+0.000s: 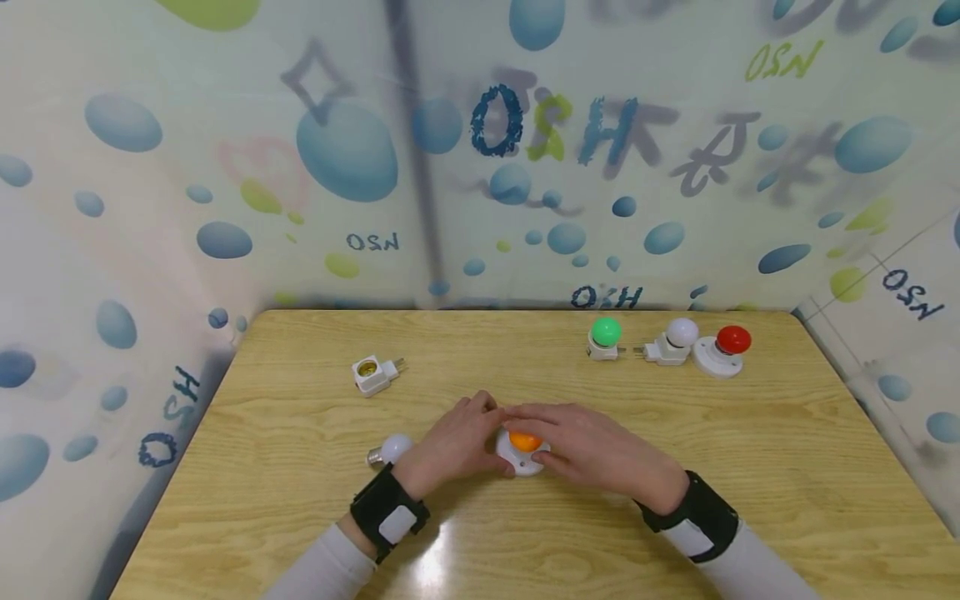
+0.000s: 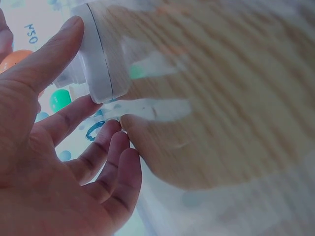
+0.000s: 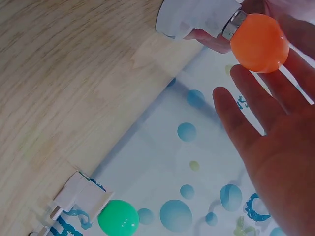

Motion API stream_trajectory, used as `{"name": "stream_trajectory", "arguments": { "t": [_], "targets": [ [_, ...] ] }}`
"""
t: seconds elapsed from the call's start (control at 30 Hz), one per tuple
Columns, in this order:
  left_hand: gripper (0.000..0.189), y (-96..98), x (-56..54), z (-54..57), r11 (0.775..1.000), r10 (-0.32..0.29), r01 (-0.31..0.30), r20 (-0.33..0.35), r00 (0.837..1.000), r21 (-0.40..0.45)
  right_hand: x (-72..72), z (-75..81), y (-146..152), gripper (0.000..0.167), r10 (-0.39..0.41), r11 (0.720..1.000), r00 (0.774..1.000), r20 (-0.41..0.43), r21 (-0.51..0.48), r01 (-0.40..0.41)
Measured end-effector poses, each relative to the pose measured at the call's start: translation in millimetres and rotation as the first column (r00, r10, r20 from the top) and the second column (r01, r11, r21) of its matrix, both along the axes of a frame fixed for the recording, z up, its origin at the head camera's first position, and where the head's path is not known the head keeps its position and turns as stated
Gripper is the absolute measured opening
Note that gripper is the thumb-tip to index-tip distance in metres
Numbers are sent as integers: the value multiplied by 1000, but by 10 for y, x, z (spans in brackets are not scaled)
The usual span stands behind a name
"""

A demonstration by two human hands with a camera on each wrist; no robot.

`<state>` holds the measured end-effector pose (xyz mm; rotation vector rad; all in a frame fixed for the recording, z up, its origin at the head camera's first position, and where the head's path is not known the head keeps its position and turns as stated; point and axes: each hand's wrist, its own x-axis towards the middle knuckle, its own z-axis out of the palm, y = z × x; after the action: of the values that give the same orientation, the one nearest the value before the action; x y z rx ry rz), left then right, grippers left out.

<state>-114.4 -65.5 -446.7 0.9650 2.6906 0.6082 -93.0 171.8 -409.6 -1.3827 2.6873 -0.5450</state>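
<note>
A round white lamp base (image 1: pixel 513 454) stands on the table with an orange bulb (image 1: pixel 525 441) upright in it. My left hand (image 1: pixel 461 442) holds the base by its rim, thumb on one side and index fingertip on the other; its other fingers bend loosely beside it. Over the bulb from the right comes my right hand (image 1: pixel 592 446), which holds the bulb between thumb and fingers. In the right wrist view, a band of the bulb's metal screw cap (image 3: pixel 233 24) shows above the socket. A loose white bulb (image 1: pixel 396 447) lies beside my left wrist.
A white plug-in socket (image 1: pixel 372 377) without a bulb sits at the back left. Along the back right stand a green bulb (image 1: pixel 606 332) and a white bulb (image 1: pixel 682 332) in plug-in sockets, and a red bulb (image 1: pixel 733 339) on a round base. A patterned curtain (image 1: pixel 480 208) hangs behind the table.
</note>
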Motion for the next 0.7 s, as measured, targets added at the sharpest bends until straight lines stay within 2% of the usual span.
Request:
{"name": "stream_trajectory", "arguments": {
  "t": [0.17,0.3,0.4,0.53,0.7],
  "targets": [
    [68,4,-1,-5,1000,-8,7,-16,1000,-1,2,-28,-3,44,-30,999,999,-20,-15,29],
    [63,7,-1,-1,1000,-11,11,-23,1000,-3,-7,-82,-39,42,-86,996,990,-110,-45,82],
    [64,9,-1,3,1000,-9,9,-20,1000,-5,-10,-145,-75,46,-136,990,973,-185,-70,125],
    [64,9,-1,1,1000,-9,9,-24,1000,-1,-4,-200,-119,53,-191,979,953,-234,-109,170],
    [62,8,-5,-13,1000,-16,16,-49,999,-1,2,-200,-125,69,-228,973,951,-208,-94,213]
  ]
}}
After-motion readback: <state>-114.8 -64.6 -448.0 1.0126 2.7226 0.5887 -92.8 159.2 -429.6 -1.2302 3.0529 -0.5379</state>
